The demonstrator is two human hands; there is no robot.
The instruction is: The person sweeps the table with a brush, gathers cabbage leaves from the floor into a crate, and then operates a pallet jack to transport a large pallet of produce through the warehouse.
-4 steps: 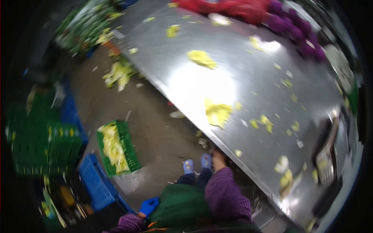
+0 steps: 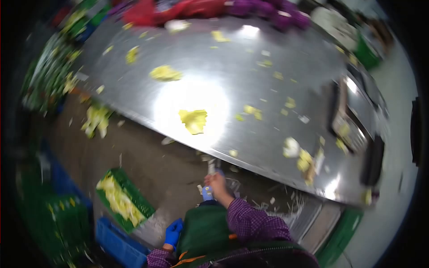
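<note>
My left hand point(image 2: 173, 233), in a blue glove, hangs beside the green apron point(image 2: 201, 228) with its fingers curled together and nothing visible in it. My right hand point(image 2: 217, 185), bare, is closed in front of the apron, below the near edge of the metal table point(image 2: 250, 89). A narrow pale thing point(image 2: 211, 167) sticks out from its fingers, too blurred to name. Yellow leaves point(image 2: 193, 121) lie on the table beyond, and a whitish piece point(image 2: 291, 147) rests farther right.
A green crate point(image 2: 134, 196) of pale leaves stands on the floor at left, near a blue crate point(image 2: 118, 241) and stacked green crates point(image 2: 67, 223). Red bags point(image 2: 178, 11) and purple net bags point(image 2: 268, 13) line the far table edge. A metal device point(image 2: 351, 120) sits at right.
The view has turned, so the table and crates appear shifted left and rotated. My right hand has come out from by the table edge and shows more fully, with the pale thing now visible.
</note>
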